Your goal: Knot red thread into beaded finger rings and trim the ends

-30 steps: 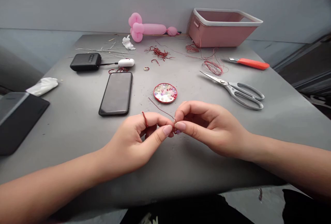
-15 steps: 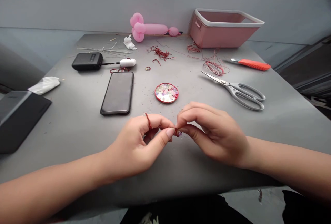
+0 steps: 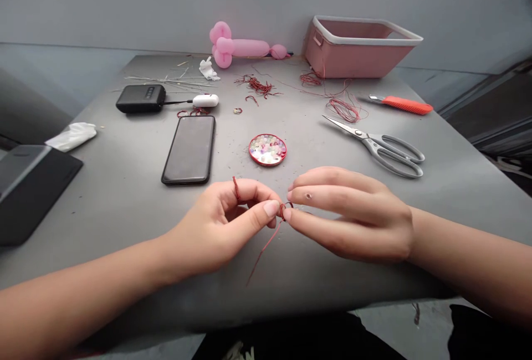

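Compared with the frame half a second earlier, the right hand [image 3: 353,213] has uncurled: its fingers, previously bunched over the work, now lie extended and nearly flat, pointing toward the left hand [image 3: 226,221]. The loose tail of the thin red wire [image 3: 266,246], which a second ago ran up and away toward the round red-rimmed dish of pale beads [image 3: 267,149], now trails down and toward the person, across the grey table [image 3: 124,210]. The left hand has kept its position.

The left hand is closed, thumb and forefinger pinched together on the red wire; one turn of the same wire is wrapped around the left forefinger. The right thumb and forefinger tips are pressed together on a small loop of the wire, touching the left thumb tip. The working point of the wire therefore lies directly between the two pinches, and its free tail hangs below them.

Beyond the hands, the bead dish stands near the middle of the table. A black smartphone [image 3: 189,149] lies face up to its left. Grey-handled metal scissors [image 3: 380,147] lie to its right, blades shut. Further back are an orange-handled tool [image 3: 403,105], tangles of red wire scraps [image 3: 343,108], a pink plastic tub [image 3: 359,44] and a pink twisted balloon [image 3: 241,48].
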`<state>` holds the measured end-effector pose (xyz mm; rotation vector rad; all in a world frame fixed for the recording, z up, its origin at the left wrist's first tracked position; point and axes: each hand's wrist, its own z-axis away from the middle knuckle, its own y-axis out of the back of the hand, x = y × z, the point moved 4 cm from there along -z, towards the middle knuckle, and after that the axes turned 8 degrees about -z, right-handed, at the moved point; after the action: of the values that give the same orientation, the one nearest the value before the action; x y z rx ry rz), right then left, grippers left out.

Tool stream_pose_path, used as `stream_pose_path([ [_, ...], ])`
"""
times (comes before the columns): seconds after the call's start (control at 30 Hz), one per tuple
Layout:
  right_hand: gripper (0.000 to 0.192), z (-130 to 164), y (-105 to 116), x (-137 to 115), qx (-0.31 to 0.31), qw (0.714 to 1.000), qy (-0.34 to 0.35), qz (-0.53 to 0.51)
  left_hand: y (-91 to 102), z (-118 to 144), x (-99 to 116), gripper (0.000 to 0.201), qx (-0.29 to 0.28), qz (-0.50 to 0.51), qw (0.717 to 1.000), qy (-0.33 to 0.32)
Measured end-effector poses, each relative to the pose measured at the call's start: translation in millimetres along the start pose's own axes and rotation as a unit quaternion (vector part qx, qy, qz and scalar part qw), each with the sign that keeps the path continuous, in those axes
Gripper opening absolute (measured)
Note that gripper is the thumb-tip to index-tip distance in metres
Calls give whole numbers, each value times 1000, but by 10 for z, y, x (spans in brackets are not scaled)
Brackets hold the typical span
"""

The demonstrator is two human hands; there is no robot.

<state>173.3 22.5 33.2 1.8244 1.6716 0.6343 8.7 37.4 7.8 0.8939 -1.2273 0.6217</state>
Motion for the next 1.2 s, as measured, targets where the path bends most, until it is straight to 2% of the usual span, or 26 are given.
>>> stream_pose_path([
  [0.07, 11, 6, -4, 39, 8, 992, -86, -90, 22, 9, 22, 14, 19, -50, 998, -36],
  [0.13, 7, 18, -33, 86, 20, 963, -190, -191, 36, 26, 56, 13, 40, -111, 988, -96],
  [0.2, 4, 40, -72, 129, 42, 918, -278, -278, 42, 48, 96, 12, 66, -172, 968, -170],
  [0.27, 8, 74, -113, 175, 72, 860, -358, -357, 42, 70, 127, 12, 94, -222, 943, -231],
  [0.37, 12, 127, -179, 218, 79, 765, -452, -452, 36, 90, 147, 12, 120, -267, 915, -279],
  [0.43, 10, 135, -197, 219, 60, 738, -475, -476, 30, 94, 151, 12, 120, -278, 908, -288],
  [0.5, 6, 128, -190, 213, 45, 744, -474, -469, 25, 87, 148, 12, 110, -278, 913, -278],
  [0.67, 5, 126, -170, 197, 41, 793, -452, -406, 22, 58, 124, 14, 73, -236, 947, -206],
  [0.8, 3, 126, -160, 180, 38, 830, -426, -358, 16, 51, 99, 15, 63, -231, 955, -174],
  [0.9, 4, 89, -122, 135, 26, 892, -361, -273, 13, 53, 70, 15, 63, -241, 952, -177],
  [1.0, 13, 55, -95, 61, 14, 942, -281, -184, 21, 75, 69, 12, 80, -268, 934, -221],
  [1.07, 15, 54, -94, 24, 13, 955, -256, -152, 20, 87, 76, 10, 82, -288, 923, -243],
  [1.2, 13, 74, -117, -15, 8, 959, -253, -125, 9, 88, 94, 9, 77, -310, 913, -255],
])
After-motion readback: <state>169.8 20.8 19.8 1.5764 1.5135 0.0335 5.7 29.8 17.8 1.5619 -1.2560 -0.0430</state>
